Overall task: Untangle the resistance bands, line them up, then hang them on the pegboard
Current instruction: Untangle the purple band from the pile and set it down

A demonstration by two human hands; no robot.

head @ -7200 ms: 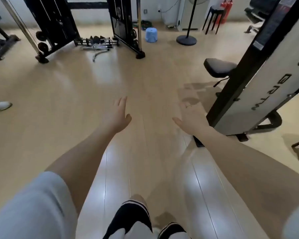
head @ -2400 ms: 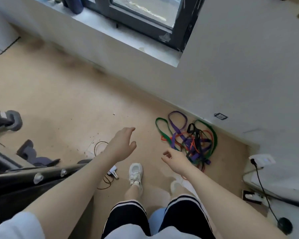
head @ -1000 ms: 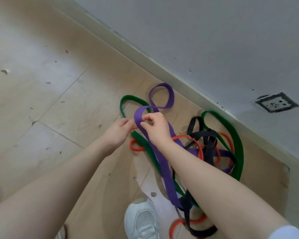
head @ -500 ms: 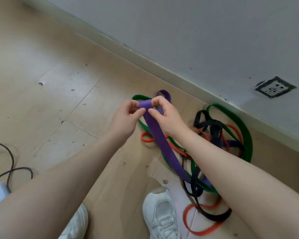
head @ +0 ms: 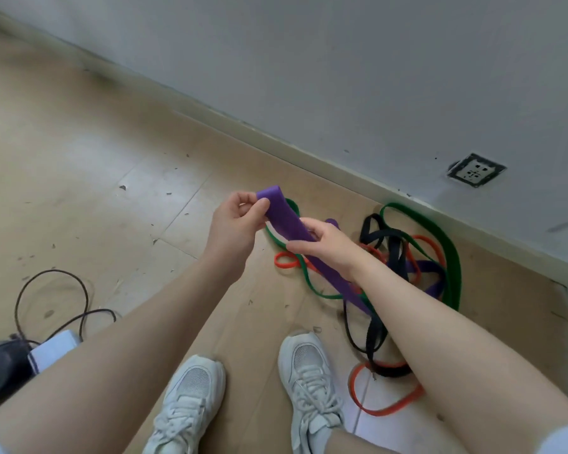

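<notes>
Scuffed wooden floor [head: 79, 165], tangled resistance bands [head: 407, 257], black cable [head: 51, 299], white sneakers [head: 309, 381]

No text, label, brand, number or sign can be read anywhere in this view.

Purple band [head: 286, 222]; green [head: 446, 253], black [head: 376, 335], orange bands [head: 387, 406]; white sneakers [head: 309, 371]; perhaps grey wall [head: 341, 60].
</notes>
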